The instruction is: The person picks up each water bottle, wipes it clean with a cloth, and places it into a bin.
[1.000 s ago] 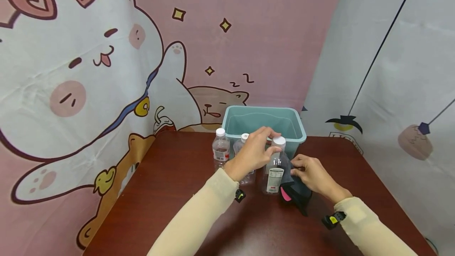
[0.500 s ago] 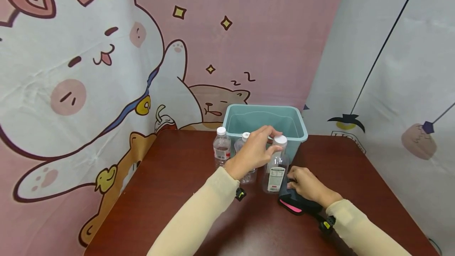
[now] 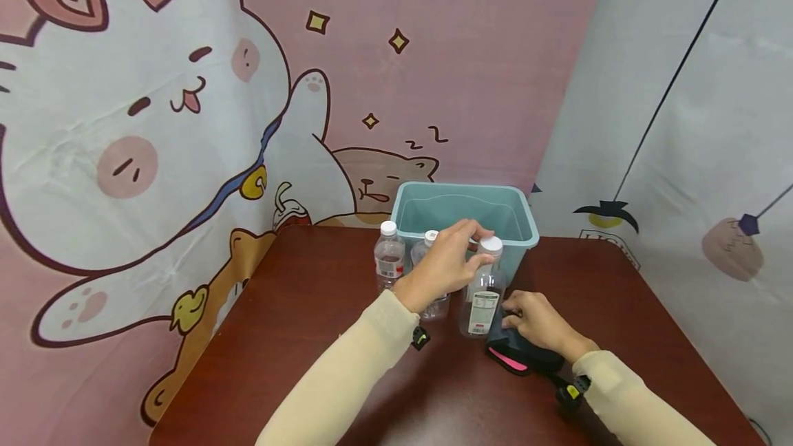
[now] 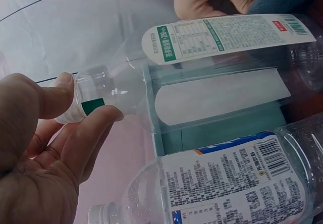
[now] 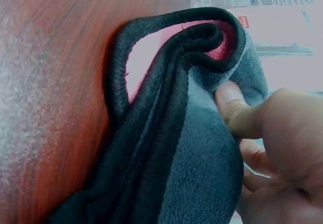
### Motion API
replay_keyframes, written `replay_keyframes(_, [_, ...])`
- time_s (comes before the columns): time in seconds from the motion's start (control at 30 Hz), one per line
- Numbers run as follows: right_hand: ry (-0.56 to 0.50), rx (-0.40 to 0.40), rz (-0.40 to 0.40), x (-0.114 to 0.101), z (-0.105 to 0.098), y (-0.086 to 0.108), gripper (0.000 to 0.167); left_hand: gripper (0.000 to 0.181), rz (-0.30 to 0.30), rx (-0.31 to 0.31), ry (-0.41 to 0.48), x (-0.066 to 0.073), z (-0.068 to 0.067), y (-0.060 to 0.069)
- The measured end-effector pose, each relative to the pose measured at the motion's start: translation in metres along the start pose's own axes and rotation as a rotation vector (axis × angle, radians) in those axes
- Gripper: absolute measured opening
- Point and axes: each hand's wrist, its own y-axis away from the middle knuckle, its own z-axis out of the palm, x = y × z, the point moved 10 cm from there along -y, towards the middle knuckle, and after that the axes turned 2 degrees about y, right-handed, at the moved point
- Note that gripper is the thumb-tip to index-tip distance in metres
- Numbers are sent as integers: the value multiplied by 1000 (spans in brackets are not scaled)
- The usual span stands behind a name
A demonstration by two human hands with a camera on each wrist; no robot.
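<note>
My left hand grips the neck of a clear plastic bottle just under its white cap, thumb on one side and fingers on the other. The bottle stands upright on the table. Close at its right, my right hand pinches a folded grey cloth piece with black edging and a pink lining. The right wrist view shows the thumb on the grey side of the cloth; the other fingertips are hidden behind it. What kind of article the cloth is cannot be told.
An open light-blue plastic bin stands behind the bottles on the brown table. Two more clear bottles are to the left: one with a white cap at the far left, the other partly behind my left hand.
My right hand has lowered and come nearer with the cloth, which now lies flatter beside the bottle. The left hand keeps its grip. Little differs over the last half second.
</note>
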Motion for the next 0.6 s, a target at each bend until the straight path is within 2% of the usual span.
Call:
replay_keyframes(0.13, [-47, 49, 34, 5, -8, 2, 15, 36, -4, 1, -10, 0, 0, 0])
replay_keyframes(0.33, [-113, 110, 73, 8, -26, 3, 23, 37, -11, -2, -9, -1, -1, 1])
replay_keyframes(0.6, [-184, 175, 54, -3, -59, -3, 23, 38, -26, -9, 6, -1, 1, 1])
